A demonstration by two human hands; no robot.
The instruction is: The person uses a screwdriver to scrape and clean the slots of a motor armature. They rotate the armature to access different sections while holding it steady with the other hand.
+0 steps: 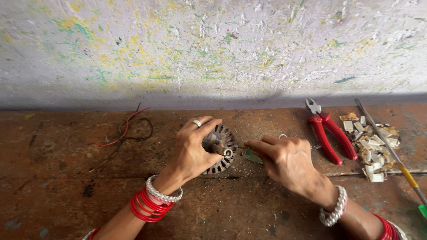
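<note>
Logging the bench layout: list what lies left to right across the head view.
Red and black wires → left hand on the slotted metal motor core → right hand → red-handled pliers → heap of pale paper scraps → long thin tool.

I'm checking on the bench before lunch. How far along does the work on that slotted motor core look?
Done: a pile of cut paper strips lies beside the red-handled pliers. In hand: the left hand steadies the slotted motor core, and the right hand pushes a thin piece into it. Left: the visible slots hold no winding, and red and black wires lie loose on the bench.
</note>
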